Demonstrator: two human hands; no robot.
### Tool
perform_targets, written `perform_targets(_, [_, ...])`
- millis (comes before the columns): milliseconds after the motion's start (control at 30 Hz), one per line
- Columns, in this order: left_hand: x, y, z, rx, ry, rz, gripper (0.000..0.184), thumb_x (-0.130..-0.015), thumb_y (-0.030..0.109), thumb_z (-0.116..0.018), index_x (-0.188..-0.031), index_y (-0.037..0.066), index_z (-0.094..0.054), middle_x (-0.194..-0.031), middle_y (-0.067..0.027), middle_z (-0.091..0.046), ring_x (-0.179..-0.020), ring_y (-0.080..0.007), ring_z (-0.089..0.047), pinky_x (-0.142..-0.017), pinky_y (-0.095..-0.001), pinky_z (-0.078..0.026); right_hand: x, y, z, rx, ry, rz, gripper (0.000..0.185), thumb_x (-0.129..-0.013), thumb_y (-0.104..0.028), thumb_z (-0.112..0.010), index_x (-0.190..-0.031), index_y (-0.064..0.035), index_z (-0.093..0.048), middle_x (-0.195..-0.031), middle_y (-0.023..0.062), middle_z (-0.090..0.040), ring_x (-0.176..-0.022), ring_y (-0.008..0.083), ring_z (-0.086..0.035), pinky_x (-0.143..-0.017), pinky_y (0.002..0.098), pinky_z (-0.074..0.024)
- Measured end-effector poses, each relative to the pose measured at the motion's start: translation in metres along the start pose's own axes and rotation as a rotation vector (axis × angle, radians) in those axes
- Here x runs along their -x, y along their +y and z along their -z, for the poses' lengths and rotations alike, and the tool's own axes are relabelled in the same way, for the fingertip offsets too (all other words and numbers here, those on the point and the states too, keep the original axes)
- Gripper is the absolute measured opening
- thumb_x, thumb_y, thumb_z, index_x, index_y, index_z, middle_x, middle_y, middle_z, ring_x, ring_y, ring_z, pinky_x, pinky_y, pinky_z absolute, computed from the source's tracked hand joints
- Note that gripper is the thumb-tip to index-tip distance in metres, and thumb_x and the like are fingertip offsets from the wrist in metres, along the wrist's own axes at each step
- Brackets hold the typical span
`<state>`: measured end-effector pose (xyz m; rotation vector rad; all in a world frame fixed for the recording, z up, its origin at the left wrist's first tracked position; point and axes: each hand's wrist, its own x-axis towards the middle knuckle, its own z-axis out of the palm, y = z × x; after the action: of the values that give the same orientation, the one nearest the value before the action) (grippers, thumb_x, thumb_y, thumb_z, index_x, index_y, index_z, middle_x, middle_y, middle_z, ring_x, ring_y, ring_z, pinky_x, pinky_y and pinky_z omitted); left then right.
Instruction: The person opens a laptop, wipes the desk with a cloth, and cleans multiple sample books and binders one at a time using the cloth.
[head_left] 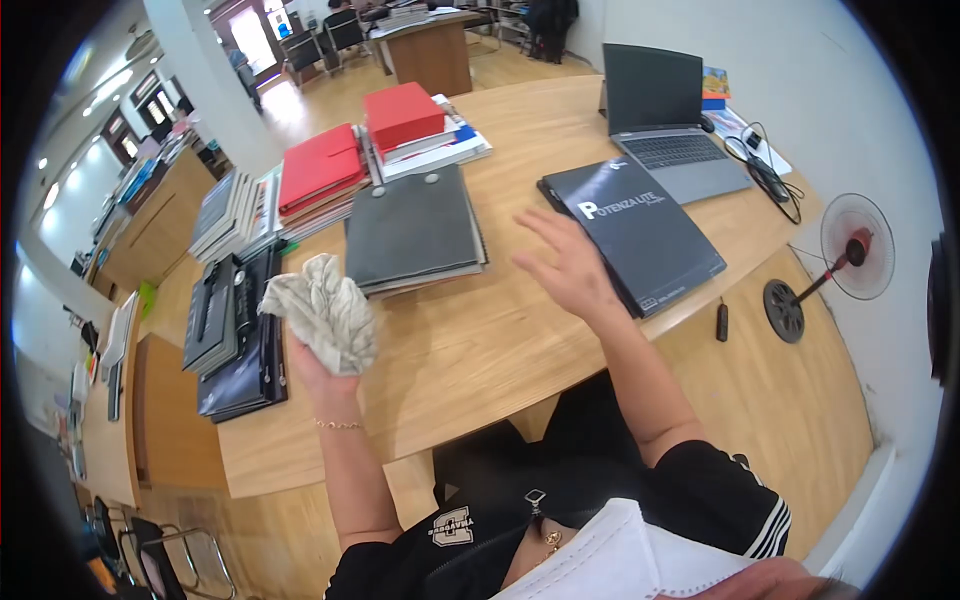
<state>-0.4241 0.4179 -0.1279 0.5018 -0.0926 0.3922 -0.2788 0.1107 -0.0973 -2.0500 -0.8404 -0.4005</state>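
Note:
My left hand [318, 368] is closed around a crumpled whitish cloth [325, 310], raised over the left part of the wooden table [440, 345]. Most of its fingers are hidden behind the cloth. My right hand [567, 262] has its fingers apart and nothing in it. It hovers at the left edge of a flat black case [640, 235] lettered "Potenza Lite"; whether it touches the case I cannot tell. Between my hands, toward the back, lies a dark grey folder [415, 225] on top of a pile of papers.
An open laptop [670, 130] stands at the back right, with a cable [770, 175] beside it. Red folders [320, 168], a red box [403, 115] and stacked books [225, 215] line the back left. Black binders [240, 320] sit at the left edge. A fan [855, 245] stands right of the table.

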Motion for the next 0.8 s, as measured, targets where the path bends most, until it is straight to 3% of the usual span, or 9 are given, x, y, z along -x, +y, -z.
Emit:
perform_targets(67, [0.004, -0.004, -0.012, 0.008, 0.059, 0.022, 0.049, -0.1, 0.035, -0.039, -0.139, 0.007, -0.047, -0.139, -0.0116, -0.052, -0.125, -0.0317, -0.05, -0.105, -0.0479, -0.042, 0.014, 0.011, 0.041, 0.116, 0.166, -0.025, 0.043, -0.084, -0.022, -0.07, -0.124, -0.0081, -0.062, -0.131, 0.0151, -0.057, -0.125, 0.0297, -0.05, -0.105, 0.0389, -0.0384])
perform_targets(133, [0.006, -0.013, -0.016, 0.045, -0.079, 0.095, 0.048, -0.1, 0.033, -0.037, -0.137, 0.004, -0.047, -0.137, -0.0133, -0.053, -0.124, -0.0318, -0.052, -0.104, -0.047, -0.043, 0.023, 0.046, 0.081, 0.233, 0.303, -0.12, 0.044, -0.084, -0.022, -0.07, -0.124, -0.0064, -0.062, -0.13, 0.0161, -0.058, -0.123, 0.03, -0.052, -0.104, 0.0383, -0.0393])
perform_targets(200, [0.005, -0.022, -0.003, 0.01, -0.097, 0.138, 0.047, -0.101, 0.032, -0.037, -0.135, 0.003, -0.048, -0.135, -0.0141, -0.054, -0.122, -0.0319, -0.053, -0.104, -0.0464, -0.044, 0.03, 0.111, 0.12, 0.399, 0.345, -0.271, 0.047, -0.083, -0.03, -0.07, -0.121, -0.004, -0.063, -0.122, 0.0181, -0.062, -0.116, 0.0365, -0.055, -0.1, 0.0412, -0.0419])
perform_targets(267, [0.004, -0.028, -0.001, 0.022, -0.111, 0.192, 0.047, -0.101, 0.033, -0.038, -0.136, 0.003, -0.048, -0.136, -0.0144, -0.054, -0.123, -0.0319, -0.053, -0.105, -0.0469, -0.043, 0.037, 0.153, 0.151, 0.642, 0.371, -0.45, 0.052, -0.085, -0.038, -0.066, -0.122, -0.002, -0.062, -0.123, 0.0186, -0.062, -0.116, 0.0366, -0.055, -0.1, 0.0409, -0.0426])
perform_targets(367, [0.002, -0.037, -0.003, 0.019, -0.135, 0.245, 0.047, -0.1, 0.034, -0.04, -0.136, 0.004, -0.049, -0.136, -0.0149, -0.054, -0.124, -0.032, -0.053, -0.107, -0.0472, -0.042, 0.051, 0.204, 0.166, 0.71, 0.284, -0.636, 0.055, -0.086, -0.046, -0.062, -0.123, -0.0047, -0.062, -0.123, 0.0182, -0.062, -0.115, 0.0357, -0.057, -0.097, 0.0415, -0.0441])
perform_targets(467, [0.002, -0.04, -0.008, -0.041, -0.128, 0.246, 0.046, -0.1, 0.033, -0.039, -0.134, 0.003, -0.049, -0.134, -0.0151, -0.055, -0.121, -0.0316, -0.055, -0.104, -0.0461, -0.044, 0.051, 0.18, 0.151, 0.606, 0.168, -0.779, 0.06, -0.086, -0.054, -0.059, -0.124, -0.0078, -0.062, -0.121, 0.017, -0.063, -0.112, 0.0339, -0.059, -0.094, 0.0414, -0.0459])
perform_targets(800, [0.0, -0.051, -0.005, -0.158, 0.021, 0.278, 0.044, -0.1, 0.028, -0.039, -0.133, 0.0, -0.048, -0.131, -0.0162, -0.057, -0.119, -0.0303, -0.057, -0.102, -0.0443, -0.047, 0.049, 0.139, 0.105, 0.535, 0.188, -0.605, 0.054, -0.084, -0.051, -0.064, -0.111, -0.0047, -0.066, -0.102, 0.0172, -0.068, -0.099, 0.0343, -0.063, -0.082, 0.0426, -0.049])
